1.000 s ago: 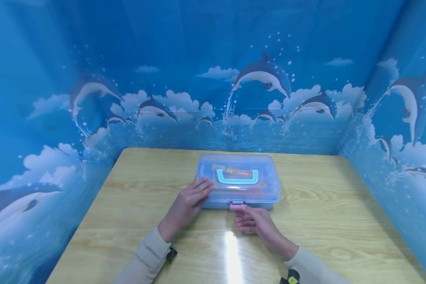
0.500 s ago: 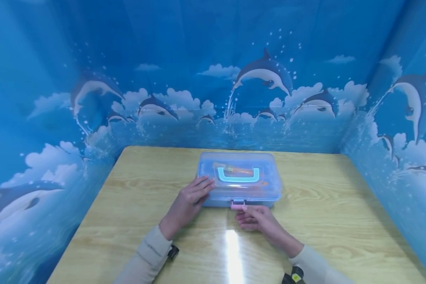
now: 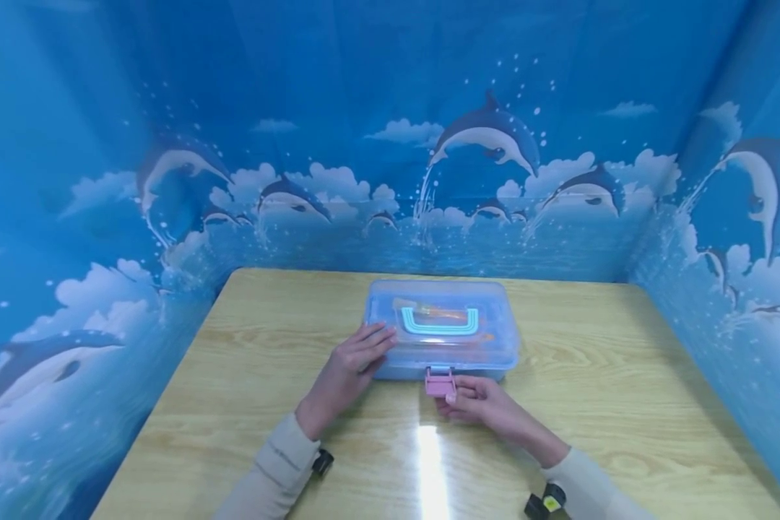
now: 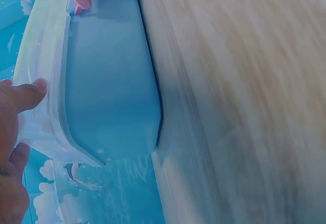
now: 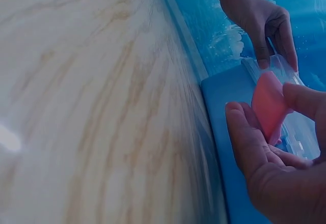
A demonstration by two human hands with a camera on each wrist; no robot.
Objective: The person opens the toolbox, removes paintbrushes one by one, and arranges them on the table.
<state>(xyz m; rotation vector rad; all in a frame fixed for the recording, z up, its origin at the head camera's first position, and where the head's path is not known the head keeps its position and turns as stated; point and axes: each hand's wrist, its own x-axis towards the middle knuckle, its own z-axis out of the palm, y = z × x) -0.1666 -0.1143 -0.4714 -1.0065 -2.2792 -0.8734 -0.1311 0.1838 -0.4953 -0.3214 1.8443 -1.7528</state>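
Latch (image 3: 440,386) sits pinched in right hand (image 3: 494,412) while outstretched left hand (image 3: 349,366) rests on lid (image 3: 445,349).

Two grips (image 3: 346,365) (image 3: 490,413), one box (image 3: 443,352), one handle (image 3: 440,330) and one latch (image 3: 440,386) show.

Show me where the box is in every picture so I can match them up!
Head: the box is a bit right of and below the middle.
Left wrist: the box fills the upper left.
Right wrist: the box is at the lower right.
Shared landmark: the left hand touching it, seen in all three.
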